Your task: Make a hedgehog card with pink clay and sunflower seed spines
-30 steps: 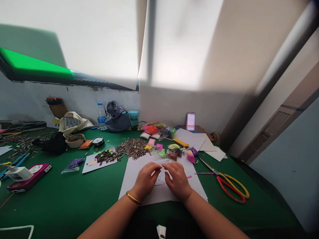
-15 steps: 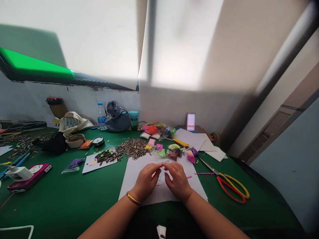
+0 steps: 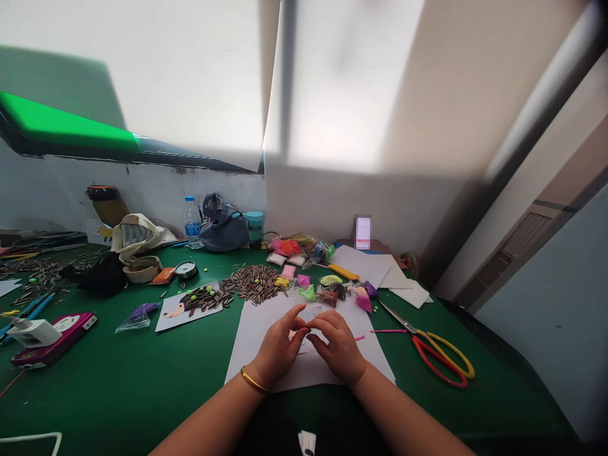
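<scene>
My left hand (image 3: 279, 347) and my right hand (image 3: 339, 347) meet at the fingertips above the white paper (image 3: 247, 339). The left thumb presses near the right fingertips, while the left index finger is lifted and bent. My right fingers are drawn together in a pinch. Whatever lies between the fingertips is too small or hidden to make out. Under the hands is a small sheet with a line drawing (image 3: 310, 313), partly covered. A short pink strip (image 3: 360, 338) lies beside my right hand.
Large scissors (image 3: 427, 345) with red and yellow handles lie at right, near a longer pink strip (image 3: 388, 331). Bags of coloured clay (image 3: 327, 295) and a heap of striped seeds (image 3: 256, 283) are beyond the paper. A hedgehog picture (image 3: 190, 307) lies left, near a purple bag (image 3: 139, 315).
My left index finger has lifted away from the right fingertips, and the left thumb has come up to them. More of the line drawing shows between the hands.
</scene>
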Motion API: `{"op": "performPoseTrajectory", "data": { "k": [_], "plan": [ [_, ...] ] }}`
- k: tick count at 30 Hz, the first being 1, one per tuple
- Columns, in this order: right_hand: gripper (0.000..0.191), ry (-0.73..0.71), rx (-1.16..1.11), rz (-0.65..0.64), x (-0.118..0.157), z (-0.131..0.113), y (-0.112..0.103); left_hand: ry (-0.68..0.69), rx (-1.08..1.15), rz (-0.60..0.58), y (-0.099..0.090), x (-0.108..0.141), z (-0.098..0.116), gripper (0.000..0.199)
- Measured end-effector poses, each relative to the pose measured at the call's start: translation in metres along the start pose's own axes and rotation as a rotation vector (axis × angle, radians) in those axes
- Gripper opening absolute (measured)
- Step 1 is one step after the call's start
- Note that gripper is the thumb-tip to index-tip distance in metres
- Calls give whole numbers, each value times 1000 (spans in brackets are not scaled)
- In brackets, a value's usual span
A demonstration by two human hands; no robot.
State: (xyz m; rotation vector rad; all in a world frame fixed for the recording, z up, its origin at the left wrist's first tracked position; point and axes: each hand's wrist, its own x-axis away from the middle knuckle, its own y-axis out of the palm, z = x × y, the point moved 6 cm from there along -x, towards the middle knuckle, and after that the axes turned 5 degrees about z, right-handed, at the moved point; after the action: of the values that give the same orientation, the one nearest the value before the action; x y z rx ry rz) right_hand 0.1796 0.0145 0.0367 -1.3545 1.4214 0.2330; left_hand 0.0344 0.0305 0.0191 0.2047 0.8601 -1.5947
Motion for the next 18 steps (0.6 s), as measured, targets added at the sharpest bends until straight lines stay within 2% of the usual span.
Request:
{"op": "performPoseTrajectory", "data": {
  "k": [4, 8, 12, 18],
  "plan": [
    [9, -1, -14, 10, 0, 1, -1, 1, -32, -33, 0, 0, 6, 41],
    [13, -1, -12, 13, 1, 1, -2, 43, -168, -35, -3, -3, 12, 18],
    [22, -9, -21, -19, 2, 0, 1, 149, -269, -68, 0, -4, 18, 34],
    [35, 9, -38, -55, 3, 2, 4, 190, -312, -82, 3, -2, 17, 26]
  ]
}}
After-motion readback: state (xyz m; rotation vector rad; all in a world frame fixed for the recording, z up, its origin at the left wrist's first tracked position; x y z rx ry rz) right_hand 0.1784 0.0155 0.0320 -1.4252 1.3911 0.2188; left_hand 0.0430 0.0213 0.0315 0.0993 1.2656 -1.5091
